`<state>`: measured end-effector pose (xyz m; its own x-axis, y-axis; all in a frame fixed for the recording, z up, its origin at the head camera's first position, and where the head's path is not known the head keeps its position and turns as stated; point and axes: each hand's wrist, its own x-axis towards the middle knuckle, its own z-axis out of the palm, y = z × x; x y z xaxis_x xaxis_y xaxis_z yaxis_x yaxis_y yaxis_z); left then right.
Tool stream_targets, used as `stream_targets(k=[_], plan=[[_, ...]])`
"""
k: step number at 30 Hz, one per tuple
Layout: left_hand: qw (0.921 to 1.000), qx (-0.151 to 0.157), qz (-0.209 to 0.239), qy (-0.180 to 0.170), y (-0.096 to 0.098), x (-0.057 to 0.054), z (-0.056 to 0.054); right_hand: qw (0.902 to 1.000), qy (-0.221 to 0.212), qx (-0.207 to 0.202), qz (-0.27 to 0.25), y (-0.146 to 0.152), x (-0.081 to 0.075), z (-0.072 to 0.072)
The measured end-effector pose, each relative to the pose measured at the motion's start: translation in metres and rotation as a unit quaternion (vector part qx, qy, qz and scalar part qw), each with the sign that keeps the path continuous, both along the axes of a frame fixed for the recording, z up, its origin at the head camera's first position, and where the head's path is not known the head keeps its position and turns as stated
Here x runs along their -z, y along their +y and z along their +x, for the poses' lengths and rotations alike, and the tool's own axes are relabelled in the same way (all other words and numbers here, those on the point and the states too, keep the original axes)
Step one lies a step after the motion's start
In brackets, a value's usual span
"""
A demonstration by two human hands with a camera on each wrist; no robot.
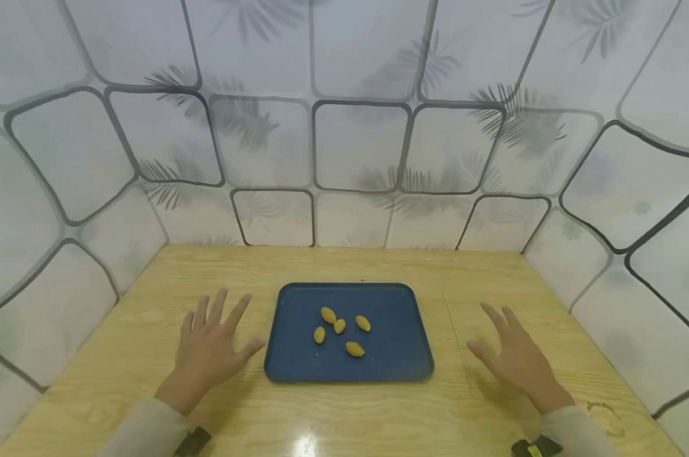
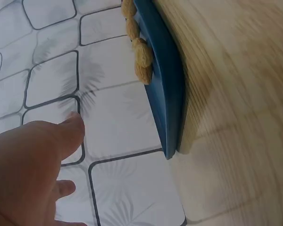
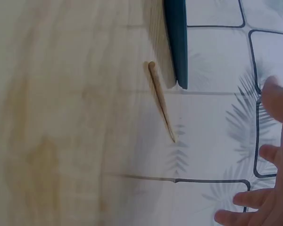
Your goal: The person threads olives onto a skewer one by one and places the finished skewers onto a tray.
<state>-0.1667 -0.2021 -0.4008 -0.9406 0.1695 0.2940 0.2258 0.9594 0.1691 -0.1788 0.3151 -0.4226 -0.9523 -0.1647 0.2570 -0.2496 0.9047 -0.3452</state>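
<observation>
A dark blue tray lies on the table with several unshelled peanuts scattered over its middle. To the tray's left, my left hand is held with its fingers spread and its thumb pointing at the tray's edge; it holds nothing. On the other side, my right hand is likewise open-fingered and bare, farther from the tray. Between that hand and the tray lies a thin wooden stick, tapering to a point in the right wrist view. The left wrist view shows the peanuts just above the tray rim.
The pale wooden table runs back to a wall patterned with rounded outlines and grey leaves. Similar patterned walls close in the left and right sides. A brown ring-shaped mark shows near the table's right edge.
</observation>
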Motion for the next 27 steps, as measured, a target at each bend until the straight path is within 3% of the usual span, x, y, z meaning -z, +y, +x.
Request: stream_targets(k=[3, 5, 9, 14, 27], plan=[[0.9981, 0.043, 0.046, -0.001, 0.007, 0.0, -0.004, 0.9994, -0.011, -0.008, -0.032, -0.002, -0.001, -0.002], [0.9928, 0.07, 0.089, -0.038, 0.012, 0.0, -0.008, 0.9985, -0.021, -0.009, -0.049, -0.003, -0.002, -0.004], [0.974, 0.095, 0.166, -0.122, 0.026, 0.001, -0.015, 0.996, -0.053, -0.005, -0.072, -0.009, -0.004, -0.007], [0.9669, 0.107, 0.183, -0.142, 0.042, 0.004, -0.027, 0.9941, -0.074, -0.009, -0.079, -0.011, -0.001, -0.012], [0.9549, 0.098, 0.205, -0.192, 0.077, 0.01, -0.049, 0.9892, -0.131, 0.004, -0.064, -0.015, 0.006, -0.017]])
